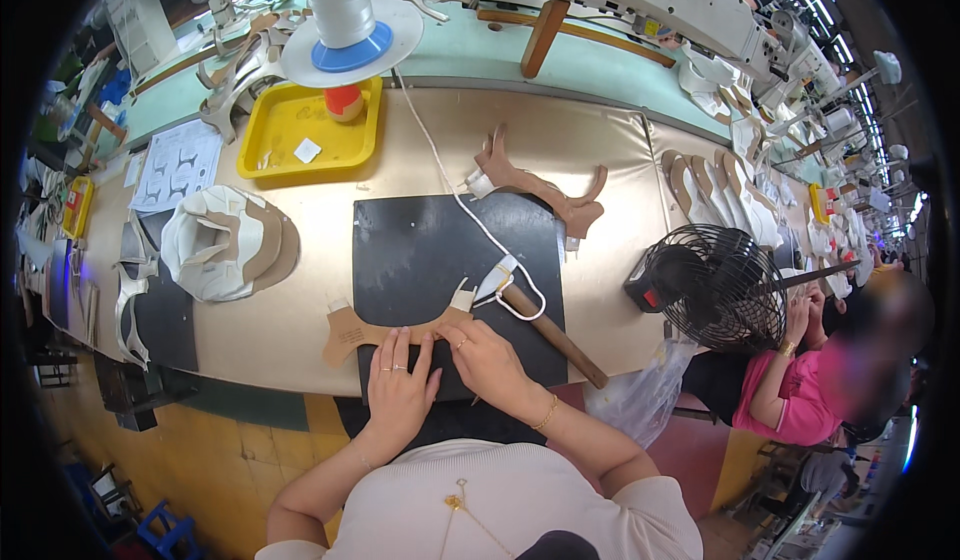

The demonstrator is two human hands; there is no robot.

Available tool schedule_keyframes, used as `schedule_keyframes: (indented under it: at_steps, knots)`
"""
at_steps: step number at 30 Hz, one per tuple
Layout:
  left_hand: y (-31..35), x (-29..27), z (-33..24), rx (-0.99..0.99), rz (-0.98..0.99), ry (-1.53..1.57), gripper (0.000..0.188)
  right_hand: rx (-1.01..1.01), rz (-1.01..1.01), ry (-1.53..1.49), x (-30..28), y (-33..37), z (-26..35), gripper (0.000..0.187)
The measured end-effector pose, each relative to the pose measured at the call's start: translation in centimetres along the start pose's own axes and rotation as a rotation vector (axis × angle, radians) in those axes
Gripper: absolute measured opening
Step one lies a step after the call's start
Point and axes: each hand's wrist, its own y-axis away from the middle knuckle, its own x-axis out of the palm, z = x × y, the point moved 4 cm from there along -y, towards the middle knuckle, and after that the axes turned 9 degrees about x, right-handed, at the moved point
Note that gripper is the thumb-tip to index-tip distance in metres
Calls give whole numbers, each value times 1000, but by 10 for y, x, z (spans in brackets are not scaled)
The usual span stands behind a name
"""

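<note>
Fingers, left hand (400, 385): laid out nearly straight and slightly spread over the middle of the tan piece, thumb apart, not closed around it.
Fingers, right hand (490, 362): bent, tips at the right part of the same piece; whether they pinch it, I cannot tell.
Tan piece (345, 332): curved, across the near part of the black mat, left end past the mat's edge, pale tab at the right end.
Piece risk: uneven pressure from the two hands could skew it or crease its narrow middle.
Hammer (560, 338): right of the hands, handle toward the near right, white cord (436, 155) looped about it.
Hammer risk: a tug on that cord could drag the head against the pale tab.
Black mat (420, 250): on the tabletop (610, 150), under both.
Second tan piece (548, 195): across the mat's far right edge.
Fan (715, 285): well right; its draught, if running, could shift light pieces.
Yellow tray (250, 165): far left.
</note>
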Motion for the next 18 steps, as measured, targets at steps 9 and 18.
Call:
schedule_keyframes:
  at_steps: [9,18]
  knots:
    - [0,6,-2,-35,38,1,55,-39,16,10,-3,3,4,37]
    - [5,4,3,-77,27,125,55,-103,88,67,1,8,10,51]
